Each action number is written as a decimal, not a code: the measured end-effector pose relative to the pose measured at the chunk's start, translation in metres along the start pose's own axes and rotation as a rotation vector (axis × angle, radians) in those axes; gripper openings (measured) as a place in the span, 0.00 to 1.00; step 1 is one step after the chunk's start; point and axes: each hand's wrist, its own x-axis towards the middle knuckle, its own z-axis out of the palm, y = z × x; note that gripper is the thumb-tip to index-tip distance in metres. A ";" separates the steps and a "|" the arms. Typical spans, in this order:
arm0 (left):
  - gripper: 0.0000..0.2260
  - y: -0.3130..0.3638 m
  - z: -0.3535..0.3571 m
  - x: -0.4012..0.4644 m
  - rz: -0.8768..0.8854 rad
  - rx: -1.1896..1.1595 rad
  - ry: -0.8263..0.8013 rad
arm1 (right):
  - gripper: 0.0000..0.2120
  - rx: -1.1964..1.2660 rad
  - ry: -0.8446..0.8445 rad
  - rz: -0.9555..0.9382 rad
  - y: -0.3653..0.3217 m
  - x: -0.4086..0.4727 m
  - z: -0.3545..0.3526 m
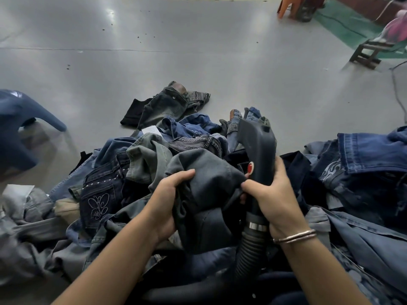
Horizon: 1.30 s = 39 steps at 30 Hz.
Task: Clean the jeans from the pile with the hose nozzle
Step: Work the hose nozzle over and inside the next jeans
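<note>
A big pile of jeans (141,164) in blue, grey and dark shades covers the floor in front of me. My left hand (169,199) grips a bunched dark grey pair of jeans (209,186) on top of the pile. My right hand (271,194) holds the black hose nozzle (257,146) by its handle, just under a red button, and its fingertips also pinch the edge of the grey jeans. The nozzle tip points away from me over the pile. A ribbed black hose (248,252) runs from the handle down toward me.
A separate faded pair of jeans (169,104) lies on the grey floor (198,51) beyond the pile. A blue plastic stool (19,126) lies tipped at the left. At the far right are an orange stool (286,7), a wooden stool (370,51) and a cable.
</note>
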 end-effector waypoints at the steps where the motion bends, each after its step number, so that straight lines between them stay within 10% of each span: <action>1: 0.11 0.002 -0.002 -0.002 -0.027 0.025 -0.055 | 0.29 -0.004 0.003 -0.008 -0.001 0.002 -0.003; 6: 0.09 0.003 -0.005 -0.008 -0.084 0.205 -0.238 | 0.31 0.006 -0.017 -0.002 0.002 0.003 -0.004; 15: 0.09 -0.003 -0.003 0.006 0.107 -0.071 -0.040 | 0.27 0.146 -0.130 0.046 -0.016 0.000 -0.003; 24: 0.14 0.011 -0.016 0.001 0.248 -0.022 0.003 | 0.16 0.176 -0.649 0.164 -0.046 -0.038 -0.023; 39: 0.13 0.001 -0.017 -0.007 0.151 0.266 0.004 | 0.22 0.142 -0.262 0.196 -0.035 -0.013 -0.016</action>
